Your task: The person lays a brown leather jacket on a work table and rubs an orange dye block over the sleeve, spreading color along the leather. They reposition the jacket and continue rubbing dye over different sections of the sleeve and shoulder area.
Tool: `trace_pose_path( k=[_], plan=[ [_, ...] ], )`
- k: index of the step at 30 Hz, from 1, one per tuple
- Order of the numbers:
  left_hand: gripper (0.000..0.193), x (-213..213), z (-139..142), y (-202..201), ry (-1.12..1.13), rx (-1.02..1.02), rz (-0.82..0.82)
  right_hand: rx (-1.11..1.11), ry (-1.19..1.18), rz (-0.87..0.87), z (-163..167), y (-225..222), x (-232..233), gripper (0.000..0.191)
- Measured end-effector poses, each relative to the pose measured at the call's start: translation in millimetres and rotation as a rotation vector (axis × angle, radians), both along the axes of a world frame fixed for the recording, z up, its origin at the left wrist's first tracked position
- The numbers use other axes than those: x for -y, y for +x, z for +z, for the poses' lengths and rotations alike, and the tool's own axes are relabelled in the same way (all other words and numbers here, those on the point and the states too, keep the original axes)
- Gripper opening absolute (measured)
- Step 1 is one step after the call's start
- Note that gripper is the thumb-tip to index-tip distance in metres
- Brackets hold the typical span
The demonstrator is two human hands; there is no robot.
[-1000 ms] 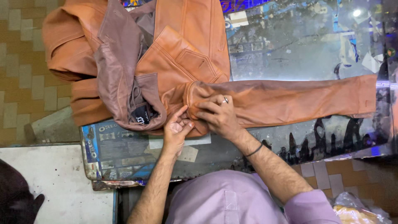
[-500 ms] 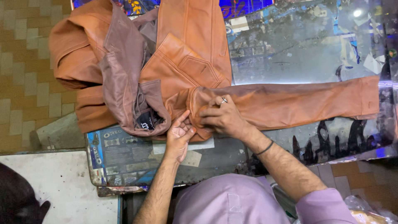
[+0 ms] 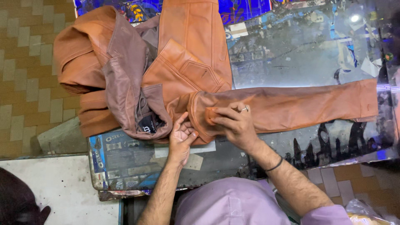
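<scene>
While right hand (image 3: pixel 233 123) has shifted, fingers now flat on jacket (image 3: pixel 196 54) sleeve (image 3: pixel 291 106) | left hand (image 3: pixel 181 135) pinches armhole seam | sleeve axis 9–3, cuff at 3.

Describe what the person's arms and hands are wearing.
Both forearms are bare. The right hand wears a silver ring on one finger, and a thin black band circles that wrist. A lilac sleeve is pushed up the right arm. The left hand wears nothing.

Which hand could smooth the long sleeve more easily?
Probably the right hand: it lies flat on the jacket where the sleeve begins. The left hand is tucked under the shoulder seam.
</scene>
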State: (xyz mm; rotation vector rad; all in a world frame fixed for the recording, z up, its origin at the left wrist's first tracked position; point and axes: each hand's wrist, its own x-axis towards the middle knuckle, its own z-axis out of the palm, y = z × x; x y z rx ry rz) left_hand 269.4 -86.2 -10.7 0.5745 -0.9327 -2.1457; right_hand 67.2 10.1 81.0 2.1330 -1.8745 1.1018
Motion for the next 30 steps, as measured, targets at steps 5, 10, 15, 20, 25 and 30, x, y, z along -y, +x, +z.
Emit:
trace_pose_path(
  k=[5,10,15,20,25,30],
  plan=[
    [0.091,1.9,9.0,-0.6,-0.023,-0.038,0.01,-0.086,-0.013,-0.008,-14.4,17.4,31.0,0.027],
    [0.094,3.0,6.8,-1.3,0.001,-0.047,0.034,-0.031,-0.105,0.004,-12.3,16.4,41.2,0.02],
    [0.094,4.8,5.4,-2.8,-0.004,-0.062,0.019,-0.109,-0.008,-0.165,-6.9,14.6,29.3,0.027],
    [0.092,5.6,3.8,-3.4,0.0,-0.054,0.021,-0.151,0.141,-0.038,-9.9,12.8,6.4,0.031],
    [0.086,3.8,-1.6,-3.9,-0.032,0.014,0.06,-0.128,0.061,-0.154,-12.0,13.3,-9.5,0.034],
    [0.064,-19.0,4.6,-6.4,-0.27,0.149,0.156,-0.156,0.156,-0.327,-9.9,-3.8,-27.5,0.03]
  ],
)
